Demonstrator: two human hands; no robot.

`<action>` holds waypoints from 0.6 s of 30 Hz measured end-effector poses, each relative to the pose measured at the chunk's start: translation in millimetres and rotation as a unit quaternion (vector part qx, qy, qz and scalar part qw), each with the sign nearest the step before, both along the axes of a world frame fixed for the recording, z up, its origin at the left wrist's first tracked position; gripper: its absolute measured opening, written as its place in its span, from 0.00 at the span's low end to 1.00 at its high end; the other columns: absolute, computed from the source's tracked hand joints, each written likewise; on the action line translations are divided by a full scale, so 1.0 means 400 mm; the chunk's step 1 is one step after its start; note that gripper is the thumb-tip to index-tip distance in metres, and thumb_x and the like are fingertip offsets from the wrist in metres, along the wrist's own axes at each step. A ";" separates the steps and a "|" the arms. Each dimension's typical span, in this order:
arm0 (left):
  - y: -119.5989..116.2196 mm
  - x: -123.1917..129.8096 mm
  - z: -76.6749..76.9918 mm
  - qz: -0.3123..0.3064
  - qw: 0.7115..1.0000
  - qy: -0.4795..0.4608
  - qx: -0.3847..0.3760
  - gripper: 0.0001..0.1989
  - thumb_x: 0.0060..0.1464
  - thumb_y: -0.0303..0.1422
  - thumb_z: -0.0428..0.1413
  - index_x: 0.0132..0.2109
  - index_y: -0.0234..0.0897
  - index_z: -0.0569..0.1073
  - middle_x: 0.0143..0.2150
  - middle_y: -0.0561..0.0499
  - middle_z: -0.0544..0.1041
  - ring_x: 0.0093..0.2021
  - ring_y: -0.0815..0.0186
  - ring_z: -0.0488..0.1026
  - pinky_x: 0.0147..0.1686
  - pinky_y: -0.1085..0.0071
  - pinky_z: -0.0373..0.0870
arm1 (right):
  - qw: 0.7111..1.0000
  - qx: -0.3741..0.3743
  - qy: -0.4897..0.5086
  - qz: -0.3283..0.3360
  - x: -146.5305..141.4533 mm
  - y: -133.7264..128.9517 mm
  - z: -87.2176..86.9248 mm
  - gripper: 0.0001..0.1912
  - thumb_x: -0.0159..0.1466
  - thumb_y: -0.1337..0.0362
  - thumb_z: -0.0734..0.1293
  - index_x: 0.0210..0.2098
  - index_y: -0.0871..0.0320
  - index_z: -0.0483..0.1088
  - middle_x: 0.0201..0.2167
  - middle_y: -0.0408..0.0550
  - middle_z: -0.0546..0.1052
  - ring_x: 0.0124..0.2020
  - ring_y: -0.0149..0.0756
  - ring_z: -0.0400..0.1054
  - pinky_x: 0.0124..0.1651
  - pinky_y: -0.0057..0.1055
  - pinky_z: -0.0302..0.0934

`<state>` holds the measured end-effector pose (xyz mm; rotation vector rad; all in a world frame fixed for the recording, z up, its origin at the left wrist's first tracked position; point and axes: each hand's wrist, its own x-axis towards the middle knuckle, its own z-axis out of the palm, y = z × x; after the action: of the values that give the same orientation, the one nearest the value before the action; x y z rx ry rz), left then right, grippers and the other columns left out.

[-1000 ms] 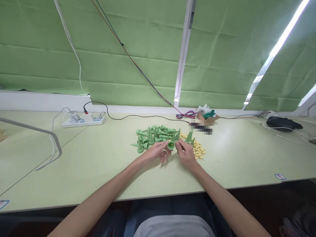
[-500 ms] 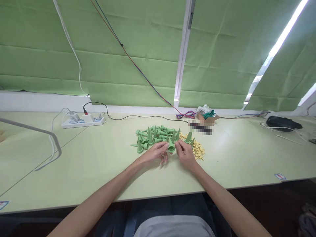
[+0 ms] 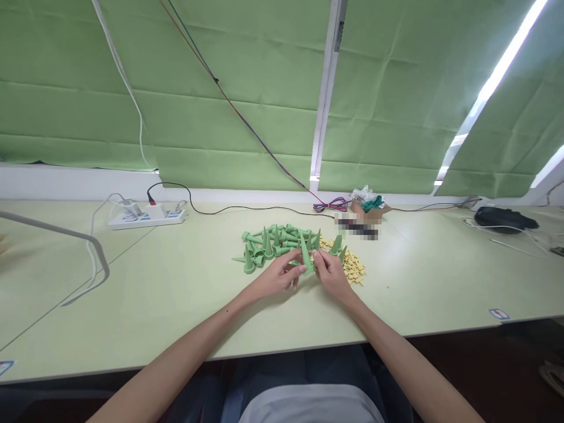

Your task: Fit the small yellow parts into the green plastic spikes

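Note:
A green plastic cone-shaped spike [image 3: 305, 254] is in my left hand [image 3: 280, 275], gripped at its wide base between thumb and fingers. Its point now tilts up and away from me. Close to the right side of that base, my right hand [image 3: 331, 274] has thumb and forefinger pinched together; whatever they hold is too small or hidden to make out. Behind my hands lies a heap of similar green spikes [image 3: 268, 244], some upright and others on their sides. Small yellow plastic pieces [image 3: 353, 268] are piled beyond and beside my right hand.
A white power strip [image 3: 147, 217] with plugs sits at the back left. Near the wall are a small cardboard box [image 3: 370, 212] with plastic wrap, a coil of red and blue wire [image 3: 337, 204] and a black pouch [image 3: 506, 220]. A grey bent bar [image 3: 99, 252] crosses the left side.
The green spike in my left hand has turned from showing its hollow base towards me to standing point up. My right hand stays beside it, almost unmoved.

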<state>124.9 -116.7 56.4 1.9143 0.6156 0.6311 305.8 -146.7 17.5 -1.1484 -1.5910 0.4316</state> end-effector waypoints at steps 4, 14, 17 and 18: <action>0.001 -0.001 -0.004 0.024 0.996 0.024 0.080 0.13 0.61 0.43 0.48 0.44 0.38 0.66 0.30 0.52 0.70 0.26 0.68 0.67 0.26 0.73 0.62 | 1.000 -0.005 0.002 0.007 0.002 0.005 -0.001 0.21 0.70 0.53 0.54 0.23 0.55 0.52 0.17 0.39 0.57 0.20 0.30 0.52 0.26 0.29 0.49; 0.033 -0.009 -0.035 0.026 0.940 0.070 0.332 0.11 0.66 0.37 0.44 0.46 0.38 0.67 0.40 0.47 0.71 0.37 0.65 0.68 0.37 0.71 0.62 | 1.000 -0.022 -0.016 -0.002 0.000 0.011 -0.003 0.22 0.70 0.53 0.54 0.22 0.56 0.52 0.17 0.38 0.56 0.20 0.30 0.51 0.27 0.29 0.46; 0.035 -0.007 -0.040 0.043 0.931 0.074 0.356 0.11 0.66 0.36 0.44 0.48 0.38 0.67 0.41 0.48 0.70 0.37 0.65 0.68 0.36 0.72 0.63 | 1.000 -0.016 -0.008 -0.007 -0.003 0.012 -0.001 0.21 0.70 0.54 0.54 0.22 0.56 0.53 0.18 0.38 0.57 0.21 0.29 0.51 0.27 0.29 0.47; 0.035 -0.005 -0.040 0.048 0.929 0.073 0.359 0.11 0.66 0.36 0.44 0.49 0.38 0.67 0.41 0.47 0.70 0.37 0.65 0.68 0.36 0.72 0.63 | 1.000 -0.013 -0.007 -0.010 -0.004 0.012 0.000 0.21 0.70 0.54 0.55 0.22 0.56 0.53 0.18 0.38 0.57 0.21 0.29 0.52 0.27 0.29 0.47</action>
<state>122.7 -102.6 40.3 2.6455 0.6234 0.8625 304.2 -142.0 17.5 -1.1878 -1.5886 0.4332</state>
